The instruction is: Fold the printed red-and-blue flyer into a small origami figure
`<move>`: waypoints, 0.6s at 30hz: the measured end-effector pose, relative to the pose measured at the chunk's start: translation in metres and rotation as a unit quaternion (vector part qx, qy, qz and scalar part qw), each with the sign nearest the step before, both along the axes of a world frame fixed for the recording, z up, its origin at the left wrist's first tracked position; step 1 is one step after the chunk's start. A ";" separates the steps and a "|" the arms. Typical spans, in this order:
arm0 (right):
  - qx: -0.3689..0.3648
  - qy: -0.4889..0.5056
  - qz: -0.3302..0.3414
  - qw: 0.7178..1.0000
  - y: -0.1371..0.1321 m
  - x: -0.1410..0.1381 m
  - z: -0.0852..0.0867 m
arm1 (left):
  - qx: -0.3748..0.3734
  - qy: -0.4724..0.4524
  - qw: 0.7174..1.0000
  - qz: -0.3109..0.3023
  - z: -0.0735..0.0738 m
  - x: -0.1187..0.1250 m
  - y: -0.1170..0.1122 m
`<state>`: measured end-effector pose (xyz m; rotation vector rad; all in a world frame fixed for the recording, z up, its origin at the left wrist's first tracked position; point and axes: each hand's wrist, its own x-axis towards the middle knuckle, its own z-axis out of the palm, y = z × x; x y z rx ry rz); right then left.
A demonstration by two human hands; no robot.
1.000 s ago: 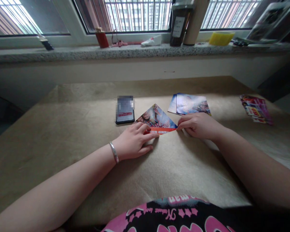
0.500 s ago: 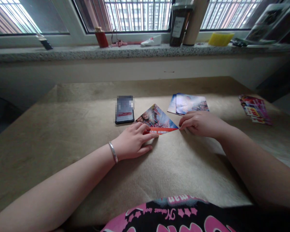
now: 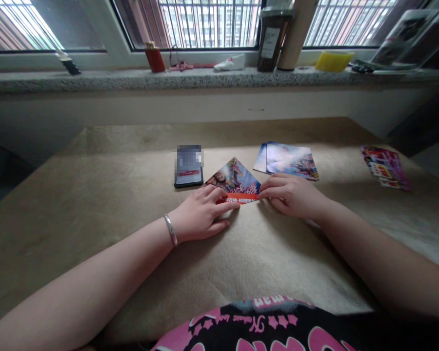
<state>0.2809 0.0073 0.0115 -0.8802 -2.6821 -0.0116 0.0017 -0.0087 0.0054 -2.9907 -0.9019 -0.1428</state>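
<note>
A folded paper sheet (image 3: 237, 178), triangular with a colour photo print and a red band along its near edge, lies on the table in front of me. My left hand (image 3: 205, 212), with a silver bracelet at the wrist, rests on its left part, fingers spread and pressing it down. At the right corner, my right hand (image 3: 292, 194) has thumb and fingertips closed on the paper, covering that tip. Just left of the sheet lies a phone (image 3: 189, 165) whose screen is blurred out.
Beyond my right hand sits a small stack of printed sheets (image 3: 290, 158). Red and pink printed papers (image 3: 386, 168) lie at the table's far right. On the windowsill (image 3: 113, 82) stand a dark lidded container (image 3: 272, 44), a red bottle (image 3: 154, 58) and a yellow block-shaped item (image 3: 333, 61).
My right hand has slid left and slightly toward me, now covering the sheet's right corner. More of the stack behind it shows. My left hand stays in place.
</note>
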 end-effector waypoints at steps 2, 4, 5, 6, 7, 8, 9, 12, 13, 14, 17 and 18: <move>-0.014 -0.009 0.014 1.000 -0.001 -0.004 -0.002 | 0.000 0.005 1.000 0.000 0.001 0.000 0.000; -0.023 -0.013 0.026 0.999 0.000 -0.005 -0.004 | -0.001 0.005 1.000 0.000 0.001 0.001 0.001; -0.026 -0.014 0.030 0.999 0.000 -0.006 -0.005 | 0.000 0.006 1.000 -0.001 0.001 0.001 0.001; -0.028 -0.015 0.032 0.999 0.001 -0.006 -0.006 | 0.001 0.006 1.000 -0.002 0.001 0.002 0.001; -0.028 -0.015 0.033 0.999 0.001 -0.007 -0.007 | 0.004 0.008 1.000 -0.001 0.001 0.002 0.001; -0.029 -0.016 0.035 0.999 0.001 -0.009 -0.007 | 0.007 0.010 1.000 -0.001 0.001 0.003 0.001; -0.031 -0.015 0.038 0.999 0.001 -0.010 -0.008 | 0.012 0.012 1.000 -0.002 0.001 0.003 0.001; -0.038 -0.009 0.053 0.998 0.000 -0.017 -0.010 | 0.031 0.017 0.999 -0.006 0.001 0.004 0.001; -0.041 -0.008 0.057 0.997 -0.001 -0.020 -0.010 | 0.038 0.018 0.999 -0.006 0.001 0.005 0.001; -0.044 -0.008 0.060 0.997 -0.001 -0.022 -0.011 | 0.043 0.019 0.999 -0.006 0.000 0.005 0.001; -0.051 -0.010 0.056 0.997 -0.002 -0.025 -0.011 | 0.045 0.020 0.999 -0.009 -0.001 0.005 0.001; -0.053 -0.008 0.055 0.997 -0.002 -0.026 -0.011 | 0.043 0.019 0.999 -0.012 -0.002 0.005 0.002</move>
